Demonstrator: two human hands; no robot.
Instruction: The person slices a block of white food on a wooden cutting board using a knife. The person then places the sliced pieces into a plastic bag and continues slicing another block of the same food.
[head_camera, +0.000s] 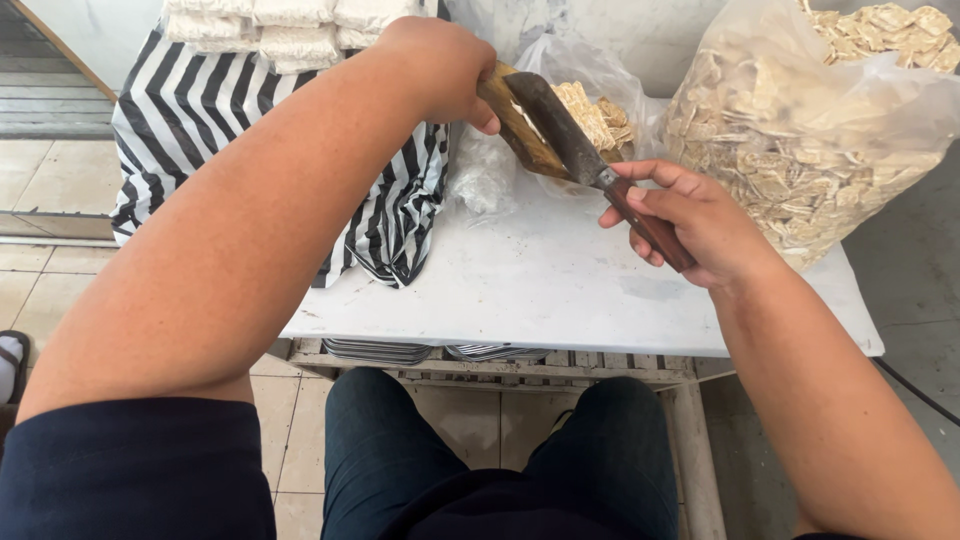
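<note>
left hand (435, 65): fist closed round the top end of a tan wooden stick (520, 125); thumb tip shows below the knuckles. Held up above the table's far left part.
stick: slants down to the right from the left hand, lower end just left of the blade. Looks to be touching the blade; can't tell for sure.
right hand (695, 215): wrapped round the knife handle (655, 232), thumb along the top, index finger stretched toward the blade. Above the table's right side.
knife (590, 170): dark broad blade (555, 120) points up and left, lying along the stick. Reddish-brown handle runs down and right through the right hand; butt end sticks out past the palm.
table (540, 290): white top, bare in the middle, beneath both hands. Slatted wooden frame shows under its front edge.
striped bag (200, 110): black-and-white, at the table's left, hangs over the edge. White packs (290, 30) stacked on top.
big clear bag (800, 130): right side of table, full of pale flat pieces, just behind the right hand.
small clear bag (590, 95): behind the blade, holds more of the same pieces.
person: seated, dark trousers, knees under the front edge, dark sleeve on left arm.
floor: pale tiles.
</note>
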